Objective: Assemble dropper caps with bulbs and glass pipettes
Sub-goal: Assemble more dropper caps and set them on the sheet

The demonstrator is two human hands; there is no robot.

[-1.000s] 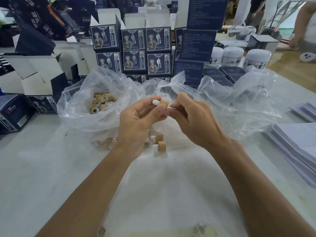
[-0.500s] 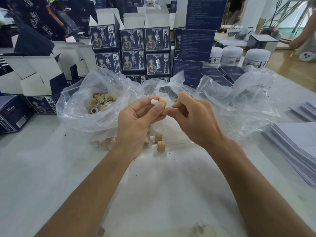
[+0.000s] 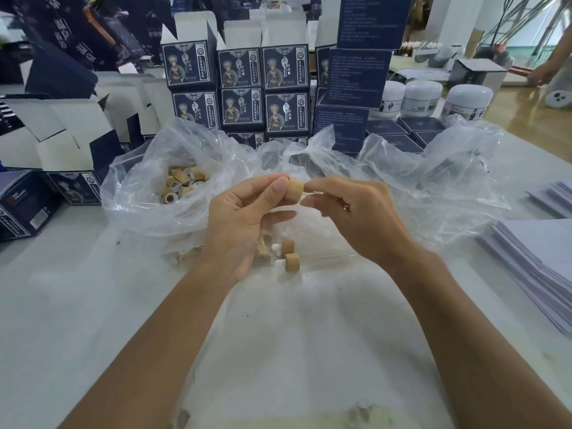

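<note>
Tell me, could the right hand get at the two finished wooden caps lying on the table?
Probably yes: the two tan wooden caps with white bulbs lie uncovered just below the right hand, though its fingers are busy.

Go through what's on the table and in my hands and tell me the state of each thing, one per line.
Left hand: pinches the tan cap.
Tan cap: held up off the table, between both hands.
Right hand: fingers curled, tips at the cap; any pipette in them is too faint to tell.
Clear bag: open, loose caps inside.
Two caps with white bulbs: lying on their sides on the table.
White jars: lids on.
Front white carton: flaps open.
</note>
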